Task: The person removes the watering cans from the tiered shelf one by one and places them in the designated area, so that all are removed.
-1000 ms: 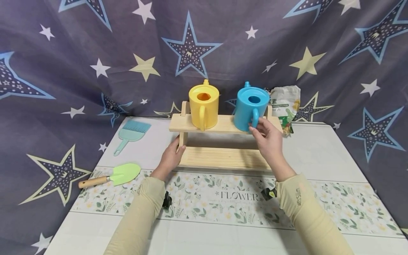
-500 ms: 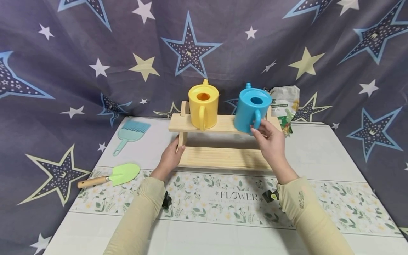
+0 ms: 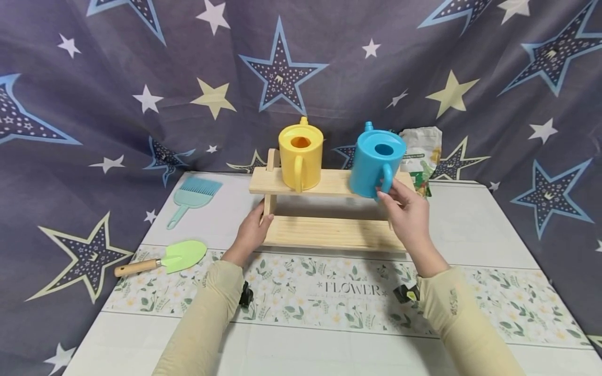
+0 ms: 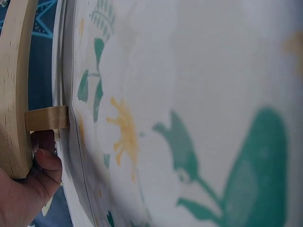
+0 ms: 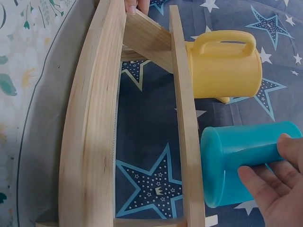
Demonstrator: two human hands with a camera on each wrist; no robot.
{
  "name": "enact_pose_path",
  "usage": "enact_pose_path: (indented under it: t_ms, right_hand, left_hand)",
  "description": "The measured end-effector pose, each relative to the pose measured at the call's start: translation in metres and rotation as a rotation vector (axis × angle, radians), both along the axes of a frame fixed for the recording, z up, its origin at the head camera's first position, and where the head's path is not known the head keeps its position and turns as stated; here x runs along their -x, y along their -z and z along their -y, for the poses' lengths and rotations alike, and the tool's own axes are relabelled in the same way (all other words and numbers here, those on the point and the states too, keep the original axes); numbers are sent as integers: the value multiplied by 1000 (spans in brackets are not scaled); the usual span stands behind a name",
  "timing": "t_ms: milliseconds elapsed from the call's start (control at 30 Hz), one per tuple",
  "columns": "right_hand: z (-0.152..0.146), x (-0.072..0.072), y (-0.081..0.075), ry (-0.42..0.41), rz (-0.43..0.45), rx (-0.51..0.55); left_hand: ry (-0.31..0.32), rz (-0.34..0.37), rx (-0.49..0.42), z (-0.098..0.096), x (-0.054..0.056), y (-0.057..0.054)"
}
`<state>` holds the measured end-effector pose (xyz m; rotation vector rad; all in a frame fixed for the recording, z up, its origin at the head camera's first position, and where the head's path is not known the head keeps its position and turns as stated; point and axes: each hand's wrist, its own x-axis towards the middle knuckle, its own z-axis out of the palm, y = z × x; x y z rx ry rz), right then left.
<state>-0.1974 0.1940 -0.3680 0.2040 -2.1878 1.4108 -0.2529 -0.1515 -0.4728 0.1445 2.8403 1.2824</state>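
A two-tier wooden shelf [image 3: 334, 232] stands on the table, and my left hand [image 3: 252, 230] grips its left upright near the lower board. In the left wrist view the thumb of that hand [image 4: 40, 187] curls round the wood. My right hand [image 3: 410, 216] holds a blue watering can [image 3: 373, 162] by its handle at the right part of the top board [image 3: 335, 183]. The can leans a little, and its base is right at the board in the right wrist view. A yellow watering can [image 3: 310, 162] stands upright on the left part of the same board.
A teal brush-and-dustpan piece [image 3: 194, 197] lies at the back left. Nearer lies a green hand trowel [image 3: 185, 256] with a wooden handle. A white printed bag [image 3: 420, 151] stands behind the shelf's right end, against the star-patterned curtain [image 3: 352, 94].
My right hand has shifted the blue watering can slightly to the right along the top board, and the can has tilted a little. My left hand and the yellow can have stayed put.
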Motion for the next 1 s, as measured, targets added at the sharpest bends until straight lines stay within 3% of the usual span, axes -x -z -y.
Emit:
enact_pose_path:
  t_ms: [300, 1000]
  right_hand:
    - [-12, -8, 0, 17, -40, 21]
    - [-34, -22, -8, 65, -80, -36]
  left_hand:
    - [-7, 1, 13, 0, 0, 1]
    - [4, 14, 8, 0, 2, 1]
